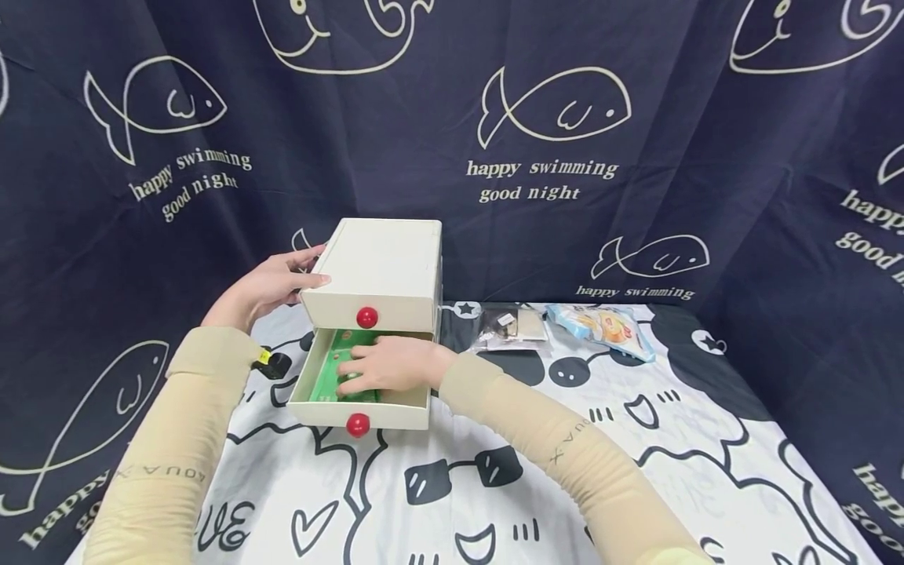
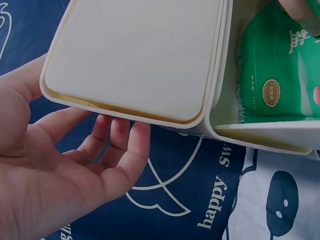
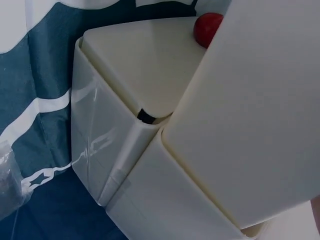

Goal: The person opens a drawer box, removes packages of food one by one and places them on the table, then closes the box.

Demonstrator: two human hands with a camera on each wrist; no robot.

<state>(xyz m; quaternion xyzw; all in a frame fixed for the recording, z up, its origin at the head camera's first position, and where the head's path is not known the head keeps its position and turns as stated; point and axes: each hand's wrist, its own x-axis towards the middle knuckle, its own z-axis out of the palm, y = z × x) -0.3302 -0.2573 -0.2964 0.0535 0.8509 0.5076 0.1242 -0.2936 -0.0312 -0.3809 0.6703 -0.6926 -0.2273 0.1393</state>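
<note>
A white two-drawer unit [image 1: 388, 255] stands on the cloth, its upper drawer closed and its lower drawer [image 1: 395, 417] pulled out. Both drawers have round red knobs. My left hand [image 1: 271, 282] rests against the unit's upper left side, thumb near the top edge; in the left wrist view its fingertips [image 2: 140, 132] touch the rim. Inside the lower drawer lies a green salt bag [image 1: 327, 378], with printed text seen in the left wrist view. My right hand [image 1: 399, 363] reaches in over it, fingers spread on the bag. The right wrist view shows mostly the unit's side [image 3: 115, 135].
Right of the unit lie a clear plastic bag [image 1: 512, 329] with dark and beige contents and a blue-and-white snack packet [image 1: 606, 326]. A small black object with a yellow mark [image 1: 274, 363] is by my left cuff. A dark fish-print curtain [image 1: 551, 243] hangs behind.
</note>
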